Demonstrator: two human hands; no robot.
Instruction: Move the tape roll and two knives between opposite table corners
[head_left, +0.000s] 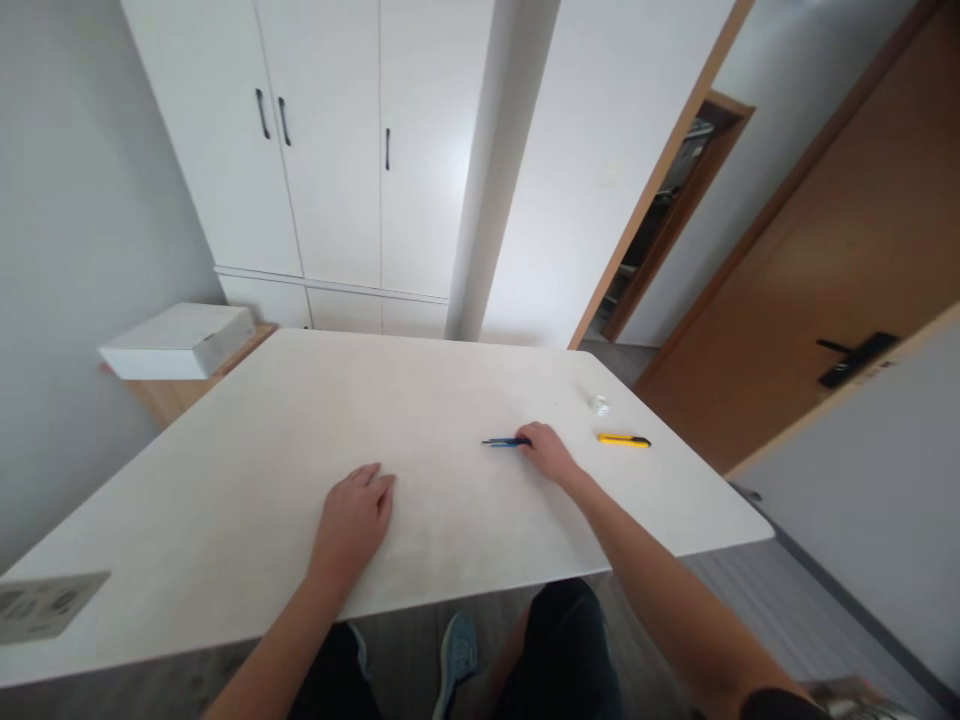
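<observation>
My left hand [354,518] lies flat on the white table [247,470], fingers stretched out and together, holding nothing. My right hand [547,452] reaches further out, its fingers curled over the end of a blue pen [502,442] that lies on the tabletop pointing left. A yellow utility knife [624,440] lies to the right of that hand, apart from it. A small clear object [599,405] sits just beyond the knife.
A paper sheet with print [45,604] lies at the table's near left corner. A white box [180,340] rests on a low wooden stand left of the table. White cupboards [330,150] stand behind; a brown door [847,250] is at right.
</observation>
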